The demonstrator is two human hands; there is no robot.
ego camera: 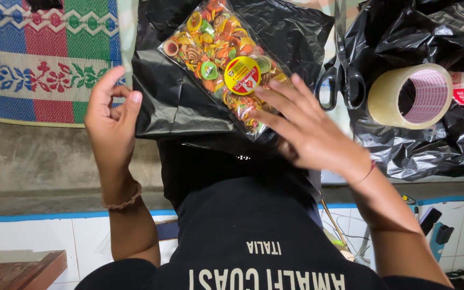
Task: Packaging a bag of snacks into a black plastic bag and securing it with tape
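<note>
Right hand [310,134] flat, fingers spread on clear snack packet [224,62], atop black plastic sheet [173,102]. Left hand [111,121] grip half-curled, empty. Woven mat [44,59] left; tape roll [409,96], scissors [342,80] right.

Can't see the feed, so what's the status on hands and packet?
Left hand open beside black bag. Right hand open, fingers flat on snack packet. Scissors and tape roll alongside.
</note>
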